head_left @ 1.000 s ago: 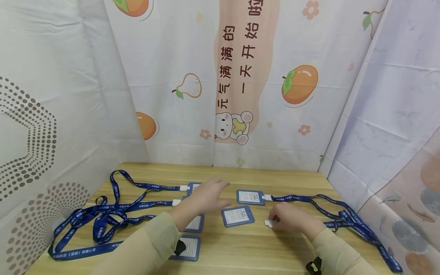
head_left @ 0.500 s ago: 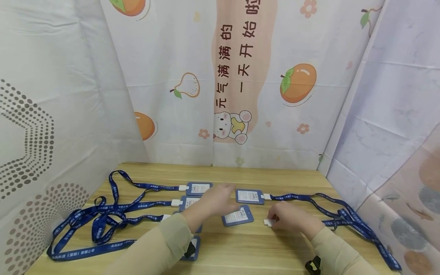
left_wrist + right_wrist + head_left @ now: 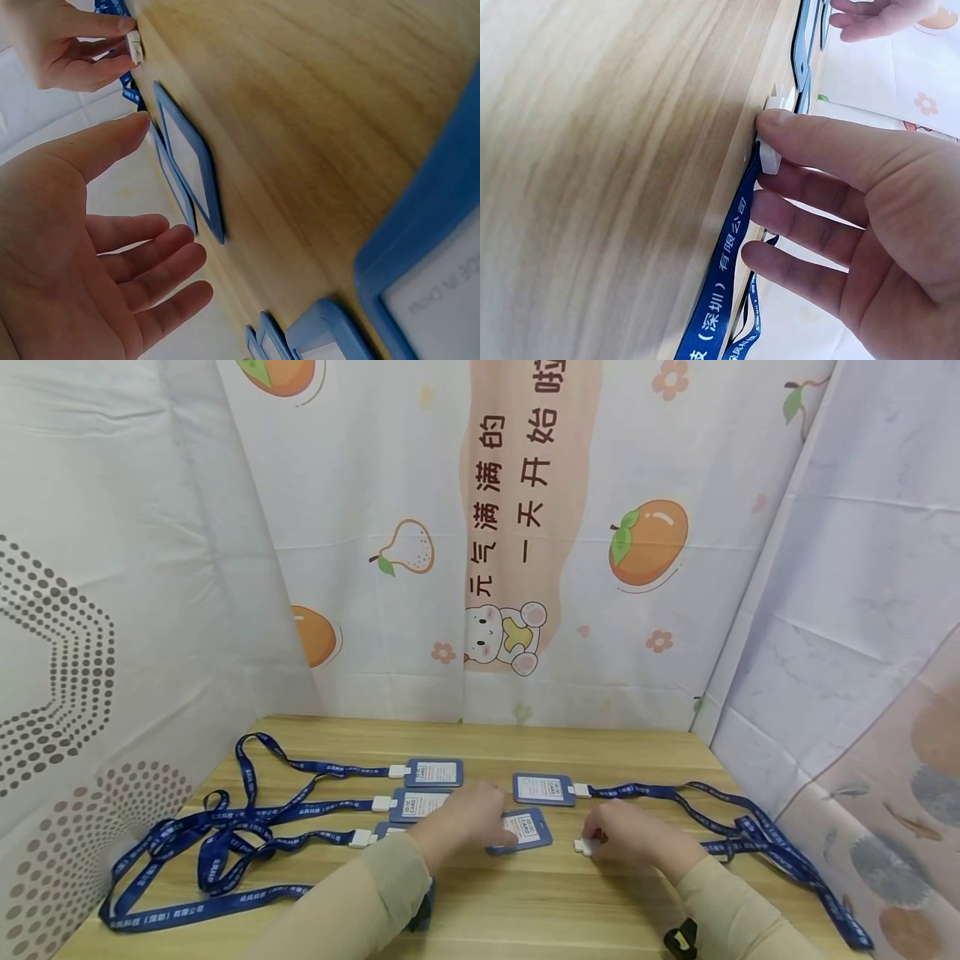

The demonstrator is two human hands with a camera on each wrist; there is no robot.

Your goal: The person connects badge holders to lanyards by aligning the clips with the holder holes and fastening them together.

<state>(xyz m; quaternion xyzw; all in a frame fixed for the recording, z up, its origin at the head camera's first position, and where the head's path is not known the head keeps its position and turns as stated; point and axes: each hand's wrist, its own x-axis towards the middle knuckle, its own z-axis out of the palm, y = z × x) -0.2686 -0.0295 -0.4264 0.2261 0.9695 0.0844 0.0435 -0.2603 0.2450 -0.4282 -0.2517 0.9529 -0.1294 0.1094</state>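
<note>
My right hand (image 3: 628,833) pinches the white plastic clip (image 3: 770,156) of a dark blue lanyard (image 3: 724,262) between thumb and fingers, low over the wooden table. A loose blue-framed ID badge holder (image 3: 534,828), with no lanyard attached, lies face up to the left of that clip. My left hand (image 3: 474,817) hovers at the badge holder's left end, overlapping it in the head view. In the left wrist view, the fingers of the left hand (image 3: 82,255) are spread and relaxed, holding nothing, with the badge holder (image 3: 193,161) just beyond the thumb.
Behind the loose badge lies another badge holder (image 3: 542,789) clipped to a lanyard running right. Several badge holders (image 3: 435,772) stand in a column at left, their blue lanyards (image 3: 217,818) tangled toward the table's left edge. Printed curtains (image 3: 375,635) enclose the table (image 3: 540,910).
My left hand has moved right and down from over the left column of badges to the loose badge holder. My right hand has stayed put with the clip.
</note>
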